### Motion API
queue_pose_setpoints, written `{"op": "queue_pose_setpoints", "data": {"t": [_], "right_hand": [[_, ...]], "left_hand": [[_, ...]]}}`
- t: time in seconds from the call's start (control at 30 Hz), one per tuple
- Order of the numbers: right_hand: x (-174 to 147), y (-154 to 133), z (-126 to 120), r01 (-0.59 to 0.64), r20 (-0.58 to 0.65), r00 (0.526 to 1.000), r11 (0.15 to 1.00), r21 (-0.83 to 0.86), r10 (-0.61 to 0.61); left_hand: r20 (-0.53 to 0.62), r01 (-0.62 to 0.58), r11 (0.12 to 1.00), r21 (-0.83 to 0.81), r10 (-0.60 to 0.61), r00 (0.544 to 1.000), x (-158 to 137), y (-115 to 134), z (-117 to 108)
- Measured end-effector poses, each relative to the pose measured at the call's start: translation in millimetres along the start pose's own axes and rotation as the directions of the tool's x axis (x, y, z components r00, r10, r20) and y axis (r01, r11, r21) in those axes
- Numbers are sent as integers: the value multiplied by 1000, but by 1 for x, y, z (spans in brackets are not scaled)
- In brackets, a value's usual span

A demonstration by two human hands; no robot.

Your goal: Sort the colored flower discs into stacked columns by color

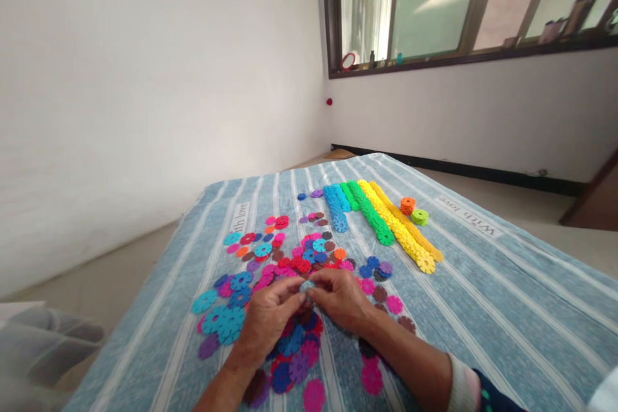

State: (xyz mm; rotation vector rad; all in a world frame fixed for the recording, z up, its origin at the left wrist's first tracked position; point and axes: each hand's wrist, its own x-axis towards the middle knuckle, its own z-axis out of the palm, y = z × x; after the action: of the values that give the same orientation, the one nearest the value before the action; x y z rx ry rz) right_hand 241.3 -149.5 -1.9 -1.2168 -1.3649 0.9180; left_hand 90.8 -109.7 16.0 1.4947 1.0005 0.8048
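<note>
Between the fingertips of both hands is a small pale blue notched disc [307,285], partly hidden by the fingers. My left hand [274,312] pinches its left side. From the right, my right hand [342,299] pinches it too. Below and around the hands lies a loose heap of flower-shaped plastic discs [299,365] in pink, red, blue, purple and brown. Light blue discs [224,325] overlap beside my left wrist. Pink and brown discs [394,304] are scattered to the right of my right hand.
Overlapping rows of yellow discs [396,232], green discs [369,212] and blue discs [335,209] stretch across the striped cloth [483,309]. Short stacks of orange discs [408,206] and lime discs [420,217] stand farther right. A white wall [159,77] borders the left side.
</note>
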Motion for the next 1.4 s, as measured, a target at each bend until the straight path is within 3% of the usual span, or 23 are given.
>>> {"op": "queue_pose_setpoints", "data": {"t": [0.4, 0.83, 1.07, 1.4], "right_hand": [[-1, -3, -2, 3, 13, 1000, 1000, -10, -3], [-3, -5, -3, 11, 25, 1000, 1000, -6, -11], [-3, -3, -2, -8, 25, 1000, 999, 33, 7], [-4, -9, -16, 21, -1, 1000, 987, -160, -21]], "left_hand": [[5, -17, 999, -30, 17, 1000, -2, -1, 2], [-28, -47, 998, 51, 49, 998, -2, -1, 0], [-3, -8, 1000, -2, 8, 1000, -2, -1, -1], [-12, 20, 999, -38, -20, 1000, -4, 4, 1]]}}
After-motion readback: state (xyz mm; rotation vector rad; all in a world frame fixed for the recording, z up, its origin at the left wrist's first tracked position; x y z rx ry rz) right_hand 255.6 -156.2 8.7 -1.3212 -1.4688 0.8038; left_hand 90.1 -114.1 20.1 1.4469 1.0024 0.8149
